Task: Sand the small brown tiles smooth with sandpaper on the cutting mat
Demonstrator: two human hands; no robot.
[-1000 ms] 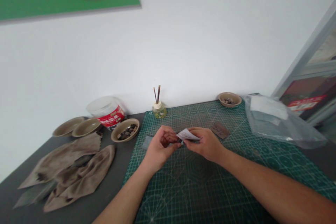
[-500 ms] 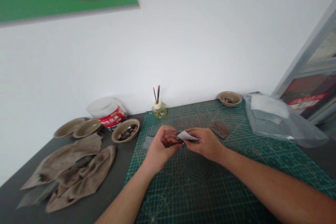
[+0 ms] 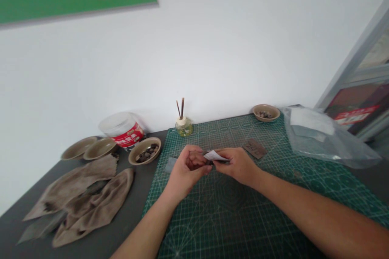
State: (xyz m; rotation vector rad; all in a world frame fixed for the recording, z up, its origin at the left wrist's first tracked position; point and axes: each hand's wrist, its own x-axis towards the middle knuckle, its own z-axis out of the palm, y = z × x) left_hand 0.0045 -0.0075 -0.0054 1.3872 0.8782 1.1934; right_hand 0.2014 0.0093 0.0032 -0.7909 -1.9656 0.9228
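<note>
Two hands met over the mat (image 3: 243,210).
Left hand (image 3: 187,168) pinched a dark piece (image 3: 199,158); right hand (image 3: 238,164) gripped a white slip (image 3: 213,155) against it.

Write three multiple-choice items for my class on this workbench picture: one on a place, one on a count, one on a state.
1. Where does the reed diffuser stand?
A. at the cutting mat's far left corner
B. inside the plastic bag
C. on the cloths

2. How many bowls are on the table?
A. two
B. four
C. six

3. What is the state of the bowl by the plastic bag?
A. upside down
B. holding small dark pieces
C. covered by a lid

Answers: 1 A, it stands at the edge of the cutting mat; 2 B, three at the left, one far right; 3 B, dark pieces show inside.
</note>
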